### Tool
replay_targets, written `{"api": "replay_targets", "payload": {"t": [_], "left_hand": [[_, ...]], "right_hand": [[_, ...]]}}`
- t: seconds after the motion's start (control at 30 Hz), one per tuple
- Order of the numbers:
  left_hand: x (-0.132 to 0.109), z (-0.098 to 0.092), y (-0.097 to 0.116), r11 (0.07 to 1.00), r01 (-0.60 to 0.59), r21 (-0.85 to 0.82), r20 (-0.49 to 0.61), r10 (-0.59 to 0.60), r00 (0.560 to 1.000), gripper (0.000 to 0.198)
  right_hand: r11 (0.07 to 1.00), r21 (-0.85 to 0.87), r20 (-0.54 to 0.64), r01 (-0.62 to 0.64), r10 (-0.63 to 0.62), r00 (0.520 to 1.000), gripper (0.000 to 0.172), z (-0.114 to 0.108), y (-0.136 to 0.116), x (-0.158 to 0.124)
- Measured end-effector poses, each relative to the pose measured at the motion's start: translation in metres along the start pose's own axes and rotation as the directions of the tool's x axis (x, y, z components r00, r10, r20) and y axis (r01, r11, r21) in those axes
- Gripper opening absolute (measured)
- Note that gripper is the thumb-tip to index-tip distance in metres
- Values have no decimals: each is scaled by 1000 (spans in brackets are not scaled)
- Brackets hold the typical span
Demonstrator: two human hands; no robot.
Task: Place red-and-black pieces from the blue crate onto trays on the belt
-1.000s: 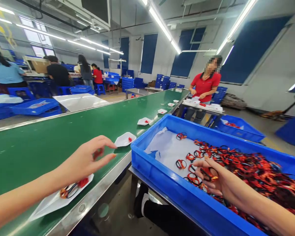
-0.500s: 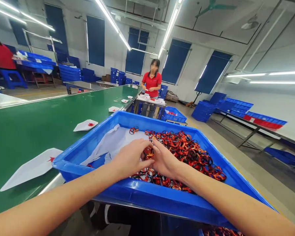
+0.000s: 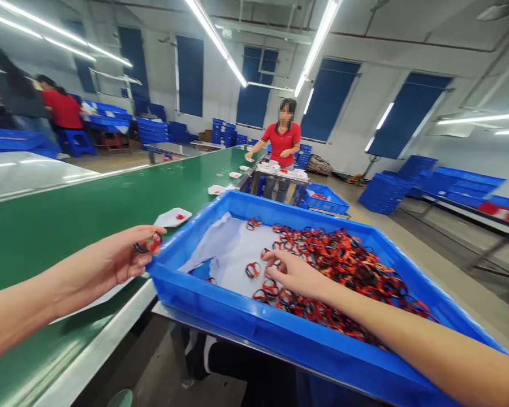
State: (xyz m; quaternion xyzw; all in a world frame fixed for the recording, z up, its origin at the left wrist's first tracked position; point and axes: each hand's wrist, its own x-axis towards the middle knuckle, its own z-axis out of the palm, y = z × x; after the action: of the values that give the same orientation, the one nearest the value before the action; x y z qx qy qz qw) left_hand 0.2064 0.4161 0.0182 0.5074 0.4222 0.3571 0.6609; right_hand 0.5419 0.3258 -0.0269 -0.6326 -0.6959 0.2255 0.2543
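Observation:
A big blue bin (image 3: 254, 316) in front of me holds a heap of red-and-black wire loops (image 3: 343, 265) on a white sheet. My left hand (image 3: 119, 257) hovers over the green conveyor belt (image 3: 68, 220) just left of the bin's rim, pinching one red-and-black loop (image 3: 150, 244). My right hand (image 3: 294, 271) rests inside the bin with its fingers curled over the loose loops near the sheet; whether it grips one is hidden. A white paper tray lies partly under my left hand.
White paper trays (image 3: 172, 217) with red parts ride the belt in a row. A person in a red shirt (image 3: 281, 144) works at a table further along, beside another blue bin (image 3: 324, 199). Stacked blue crates (image 3: 384, 192) stand at the right, and other workers sit far left.
My left hand has left the bin and moved out over the belt with one loop. My right hand stays in the bin, slid slightly toward the heap.

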Motion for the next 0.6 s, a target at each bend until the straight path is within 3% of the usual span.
{"api": "replay_targets", "payload": {"t": [0.1,0.23,0.37,0.6], "left_hand": [[-24,-35,-8,989,63,-131,-68,-72,995,24],[-50,-60,-14,959,94,-267,-49,-111,993,36],[-65,-75,-15,949,75,-305,-27,-87,996,50],[-79,-92,-20,948,63,-311,-73,-90,993,54]], "right_hand": [[920,-333,87,208,-189,978,33,8,-3,17],[832,-498,172,245,-182,968,43,35,-1,40],[815,-520,225,256,-159,961,36,53,7,42],[898,-394,205,195,-122,971,29,54,26,41]]}}
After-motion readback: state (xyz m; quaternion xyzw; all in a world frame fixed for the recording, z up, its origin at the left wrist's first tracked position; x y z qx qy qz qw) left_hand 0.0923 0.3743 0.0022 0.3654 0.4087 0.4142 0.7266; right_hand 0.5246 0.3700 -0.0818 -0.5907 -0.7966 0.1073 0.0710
